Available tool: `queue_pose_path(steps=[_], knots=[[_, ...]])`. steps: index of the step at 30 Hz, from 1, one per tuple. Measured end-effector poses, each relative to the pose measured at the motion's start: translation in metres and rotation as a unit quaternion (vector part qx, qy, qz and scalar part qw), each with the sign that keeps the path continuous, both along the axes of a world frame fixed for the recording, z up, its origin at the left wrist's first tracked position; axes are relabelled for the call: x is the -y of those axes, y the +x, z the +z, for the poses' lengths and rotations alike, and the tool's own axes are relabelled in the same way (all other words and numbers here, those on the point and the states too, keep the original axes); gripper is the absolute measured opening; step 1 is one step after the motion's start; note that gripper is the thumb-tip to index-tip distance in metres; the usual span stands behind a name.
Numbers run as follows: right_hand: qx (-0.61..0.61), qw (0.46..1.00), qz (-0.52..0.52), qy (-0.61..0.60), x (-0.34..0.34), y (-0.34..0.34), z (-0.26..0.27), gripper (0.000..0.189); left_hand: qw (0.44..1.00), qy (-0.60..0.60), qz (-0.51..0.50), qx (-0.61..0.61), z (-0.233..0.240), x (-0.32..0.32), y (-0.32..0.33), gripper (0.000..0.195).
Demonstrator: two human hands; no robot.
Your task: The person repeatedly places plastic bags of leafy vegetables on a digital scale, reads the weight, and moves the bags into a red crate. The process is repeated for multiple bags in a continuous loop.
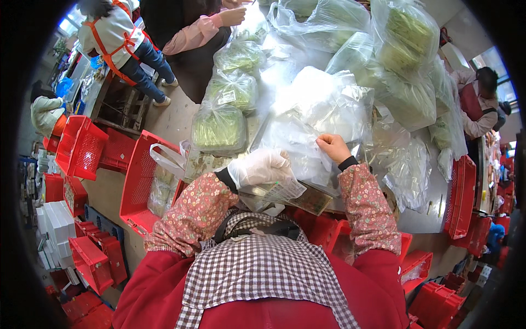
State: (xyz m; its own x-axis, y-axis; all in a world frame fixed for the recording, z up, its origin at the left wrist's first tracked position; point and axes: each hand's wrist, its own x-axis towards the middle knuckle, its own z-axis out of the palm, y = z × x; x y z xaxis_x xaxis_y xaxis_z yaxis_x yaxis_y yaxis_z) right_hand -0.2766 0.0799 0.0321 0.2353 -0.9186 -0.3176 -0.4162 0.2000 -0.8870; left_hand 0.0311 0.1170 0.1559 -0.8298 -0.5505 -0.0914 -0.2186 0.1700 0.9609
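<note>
My left hand (261, 166), in a thin whitish glove, is curled over the near edge of the table. A strip of printed labels (287, 191) hangs from under its fingers. My right hand (333, 149) is bare and pinches the edge of a clear plastic bag (302, 142) between thumb and fingers. That bag lies flat before me, against a pile of more clear bags (328, 103). Left of the pile, tied bags of cut green vegetables (220, 129) stand in a row, and one farther back bears a white label (227, 97).
Large bags of packed greens (404, 45) are heaped at the back right. Loose plastic bags (411, 172) lie to my right. Red crates stand at my left (137, 193) and right (460, 197). A person's forearm (197, 33) is across the table's far left.
</note>
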Motion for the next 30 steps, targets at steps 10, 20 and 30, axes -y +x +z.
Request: queue_pose_path(steps=[10,20,30], knots=[[-0.147,0.883,-0.251,-0.369,0.018,0.004,0.063,0.021,0.890,0.227,0.370,0.144,-0.077,0.029,-0.038,0.018],[-0.291,0.875,0.203,-0.329,-0.080,0.071,0.006,0.054,0.911,0.126,0.330,0.214,-0.128,0.038,-0.027,0.029],[-0.308,0.872,0.194,-0.327,-0.083,0.068,-0.003,0.052,0.929,0.006,0.163,0.333,-0.086,0.023,-0.030,0.039]])
